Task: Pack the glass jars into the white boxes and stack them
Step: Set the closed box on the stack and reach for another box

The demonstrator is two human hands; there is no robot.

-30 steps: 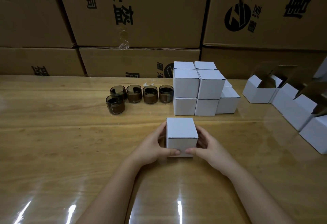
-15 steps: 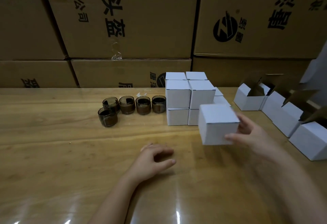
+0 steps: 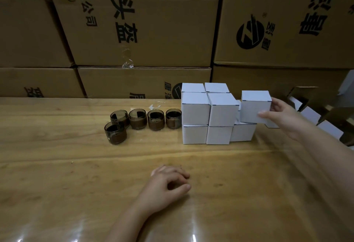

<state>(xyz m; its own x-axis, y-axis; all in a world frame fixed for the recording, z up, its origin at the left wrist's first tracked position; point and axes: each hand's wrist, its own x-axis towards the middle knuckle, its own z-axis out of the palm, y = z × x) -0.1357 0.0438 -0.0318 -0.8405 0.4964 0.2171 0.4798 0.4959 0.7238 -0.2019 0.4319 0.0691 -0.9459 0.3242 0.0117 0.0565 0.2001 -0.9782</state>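
Observation:
My right hand (image 3: 283, 117) grips a closed white box (image 3: 255, 106) and holds it on top of a lower box (image 3: 243, 132) at the right end of the stack of white boxes (image 3: 208, 113). Several dark glass jars (image 3: 145, 120) stand in a row to the left of the stack, one jar (image 3: 115, 132) in front of the others. My left hand (image 3: 168, 186) rests on the wooden table (image 3: 76, 174) near me, fingers loosely curled, holding nothing.
Large brown cartons (image 3: 143, 31) form a wall behind the table. Open white boxes with brown flaps (image 3: 314, 113) sit at the far right, partly behind my right arm.
My right hand carried the closed box from in front of me up and right onto the stack's right end. My left hand let go and settled on the table.

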